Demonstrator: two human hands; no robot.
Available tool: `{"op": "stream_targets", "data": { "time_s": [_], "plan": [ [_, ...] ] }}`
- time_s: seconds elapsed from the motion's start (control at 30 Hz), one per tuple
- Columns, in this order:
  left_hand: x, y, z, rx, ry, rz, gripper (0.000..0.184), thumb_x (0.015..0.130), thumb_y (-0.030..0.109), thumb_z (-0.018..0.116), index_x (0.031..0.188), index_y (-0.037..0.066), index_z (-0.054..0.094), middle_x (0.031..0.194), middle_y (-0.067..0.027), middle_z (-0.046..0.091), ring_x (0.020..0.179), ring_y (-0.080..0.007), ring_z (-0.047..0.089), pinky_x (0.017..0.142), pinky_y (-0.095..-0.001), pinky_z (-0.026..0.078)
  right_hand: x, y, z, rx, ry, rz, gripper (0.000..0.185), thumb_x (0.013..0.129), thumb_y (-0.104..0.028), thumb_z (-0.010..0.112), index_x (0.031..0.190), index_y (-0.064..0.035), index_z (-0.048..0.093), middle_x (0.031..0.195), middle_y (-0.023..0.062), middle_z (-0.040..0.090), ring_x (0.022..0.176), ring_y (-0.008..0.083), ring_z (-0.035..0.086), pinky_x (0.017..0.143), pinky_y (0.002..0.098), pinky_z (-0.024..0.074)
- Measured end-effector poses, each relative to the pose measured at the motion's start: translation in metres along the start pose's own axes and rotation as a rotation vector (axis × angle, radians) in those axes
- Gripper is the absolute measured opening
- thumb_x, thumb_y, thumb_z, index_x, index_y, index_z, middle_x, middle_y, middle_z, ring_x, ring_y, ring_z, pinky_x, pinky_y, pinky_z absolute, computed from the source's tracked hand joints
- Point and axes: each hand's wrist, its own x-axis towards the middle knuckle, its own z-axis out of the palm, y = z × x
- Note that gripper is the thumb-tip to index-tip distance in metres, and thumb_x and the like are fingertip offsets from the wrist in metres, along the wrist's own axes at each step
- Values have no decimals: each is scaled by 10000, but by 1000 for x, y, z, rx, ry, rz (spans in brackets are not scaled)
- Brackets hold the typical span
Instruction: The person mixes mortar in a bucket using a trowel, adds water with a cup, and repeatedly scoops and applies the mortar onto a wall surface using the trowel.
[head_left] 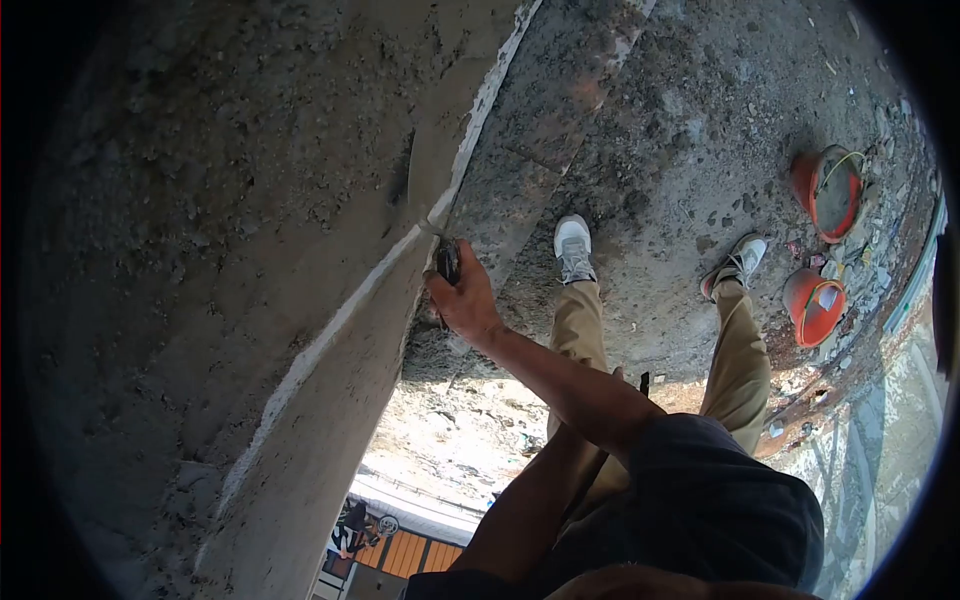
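My right hand (467, 305) is closed around the dark handle of a trowel (430, 180). Its smooth grey blade appears to lie flat on the rough plastered wall (250, 270), beside the corner. A pale, whitish strip (300, 370) runs along that corner edge, passing close to my knuckles. My left forearm (530, 500) crosses beneath my right arm. Most of my left hand is hidden behind the right forearm, where a small black tip (645, 383) sticks out; whether I hold it cannot be seen.
An orange bucket (806, 180) with grey mortar stands right of my feet, near a second orange bucket (797, 295) holding something pale. My shoes (573, 245) are on dusty grey ground (660, 230) with scattered debris. Beyond the wall's lower end are bright rubble and a parked motorcycle (355, 525).
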Motion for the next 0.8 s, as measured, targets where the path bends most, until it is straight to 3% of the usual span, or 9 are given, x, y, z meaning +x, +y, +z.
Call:
{"op": "stream_targets", "data": {
  "time_s": [0.07, 0.1, 0.17, 0.23, 0.33, 0.43, 0.53, 0.6, 0.8],
  "plan": [
    [14, 1, -22, -155, -242, -261, 635, 945, 517, 626, 1395, 77, 542, 1359, -201, 555, 1332, -320, 505, 1073, -426, 436, 15, -3, -16, -72, 116, -122, 290, 905, -106, 620, 1145, -43, 469, 819, 75, 591, 666, 170, 647, 608, 335, 523],
    [35, 9, -56, -257, -341, -510, 665, 913, 555, 649, 1372, 85, 545, 1354, -166, 559, 1331, -287, 508, 1050, -417, 458, 39, -11, -23, -66, 203, -182, 304, 903, -111, 631, 1158, -49, 477, 832, 91, 614, 683, 174, 658, 631, 340, 531],
    [48, 12, -73, -315, -399, -713, 703, 870, 599, 676, 1345, 96, 551, 1354, -131, 562, 1333, -259, 509, 1026, -413, 483, 100, -17, -40, -295, 386, -396, 294, 903, -134, 647, 1146, -62, 497, 813, 106, 633, 675, 207, 662, 632, 358, 529],
    [47, 8, -72, -225, -319, -615, 719, 849, 613, 685, 1337, 100, 559, 1362, -132, 560, 1338, -271, 508, 1026, -421, 489, 148, -28, -43, -500, 566, -569, 305, 902, -159, 656, 1147, -62, 503, 813, 105, 659, 658, 247, 660, 624, 371, 525],
    [38, 2, -69, -96, -194, -482, 741, 818, 633, 699, 1323, 107, 571, 1375, -133, 557, 1346, -288, 507, 1025, -434, 497, 202, -50, -46, -75, 403, -211, 187, 940, -108, 626, 1070, -84, 494, 746, 30, 586, 584, 139, 579, 537, 367, 500],
    [32, -13, -48, -27, -105, -410, 714, 814, 619, 697, 1310, 118, 582, 1389, -128, 548, 1342, -317, 509, 1022, -452, 504, 231, -76, -69, 534, 2, 114, 189, 904, -107, 633, 1014, -118, 479, 700, 37, 544, 550, 208, 565, 524, 410, 501],
    [38, -17, -57, -164, -203, -519, 709, 824, 625, 682, 1310, 118, 579, 1414, -125, 526, 1351, -308, 498, 1029, -450, 493, 164, -91, -62, 453, -142, 49, 181, 933, -114, 615, 977, -147, 442, 714, -7, 495, 538, 119, 514, 497, 368, 468],
    [40, -16, -65, -188, -265, -513, 725, 839, 631, 661, 1331, 108, 557, 1433, -130, 507, 1361, -306, 481, 1046, -445, 467, 117, -94, -36, 433, -113, 54, 183, 926, -91, 615, 984, -140, 449, 725, -1, 500, 521, 127, 512, 494, 357, 461],
    [22, -3, -64, -91, -349, -177, 772, 886, 649, 598, 1395, 78, 490, 1487, -147, 453, 1393, -301, 430, 1098, -427, 389, 93, -6, 20, -26, 252, -306, 214, 832, -52, 600, 1012, -68, 485, 740, 37, 534, 567, 161, 509, 556, 332, 464]
  ]
}}
